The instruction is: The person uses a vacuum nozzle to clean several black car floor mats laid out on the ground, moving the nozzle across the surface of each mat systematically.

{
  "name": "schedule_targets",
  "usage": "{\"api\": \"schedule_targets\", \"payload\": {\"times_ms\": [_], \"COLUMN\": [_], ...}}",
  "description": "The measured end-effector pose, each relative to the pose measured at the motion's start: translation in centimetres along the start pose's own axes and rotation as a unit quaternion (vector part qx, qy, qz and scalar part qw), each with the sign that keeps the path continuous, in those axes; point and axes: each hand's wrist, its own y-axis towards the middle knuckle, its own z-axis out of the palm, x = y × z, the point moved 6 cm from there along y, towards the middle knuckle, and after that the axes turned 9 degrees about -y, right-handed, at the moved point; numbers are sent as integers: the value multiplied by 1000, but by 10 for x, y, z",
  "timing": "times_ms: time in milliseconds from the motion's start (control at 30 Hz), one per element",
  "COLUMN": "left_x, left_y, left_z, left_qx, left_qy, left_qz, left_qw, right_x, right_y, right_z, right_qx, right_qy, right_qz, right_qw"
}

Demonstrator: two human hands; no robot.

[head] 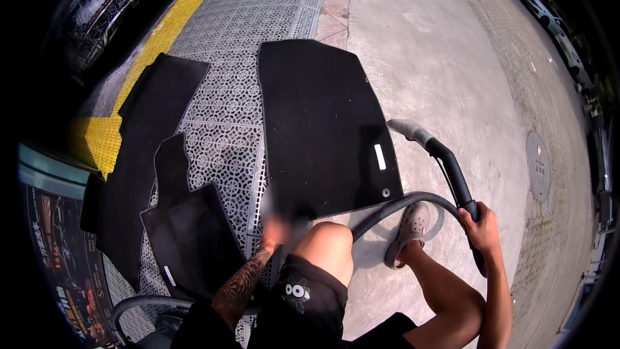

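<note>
A large black car floor mat (pixel 319 131) lies before me, partly on grating tiles and partly on concrete. It carries a small pale label and a round eyelet near its front right corner. My right hand (pixel 482 230) grips the black handle of a vacuum wand (pixel 448 165), whose greyish nozzle (pixel 409 128) is beside the mat's right edge. From the wand a ribbed hose (pixel 411 198) curves back past my knee. My left hand (pixel 277 230) is beside my bent knee, near the mat's lower left corner; a blur hides its fingers and anything in them.
More black car mats (pixel 160 121) (pixel 193 232) lie at left on the plastic grating tiles (pixel 220 131). A dark vacuum body (pixel 172 329) stands at lower left beside a printed panel (pixel 65 261). A wet, dark car (pixel 111 5) is at upper left. A manhole cover (pixel 537 167) lies at right.
</note>
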Motion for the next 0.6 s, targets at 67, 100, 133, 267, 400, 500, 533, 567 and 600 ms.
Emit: {"api": "schedule_targets", "payload": {"times_ms": [67,100,133,267,400,500,533,567,600], "left_x": [-27,-33,-51,-91,-109,-85,-84,-83,-84], "left_y": [-59,-81,-80,-11,75,81,86,90,92], "left_z": [-55,-84,-86,-73,-19,5,19,32,39], "left_qx": [-47,-140,-158,-129,-58,-43,-32,-23,-9], "left_qy": [44,33,23,106,132,198,227,221,219], "left_qz": [-76,-52,1,143,214,189,177,169,159], "left_qw": [995,988,987,976,966,961,957,960,963], "right_x": [6,17,19,33,40,71,81,90,105], "right_y": [11,21,21,19,9,29,37,48,67], "right_z": [19,31,27,44,58,86,93,99,108], "right_qx": [37,58,63,71,47,47,10,16,-2], "right_qy": [24,39,7,-80,-84,-46,-51,-42,-35], "right_qz": [8,5,-13,-30,-53,-68,-88,-69,-75], "right_qw": [999,998,998,994,994,996,995,997,997]}}
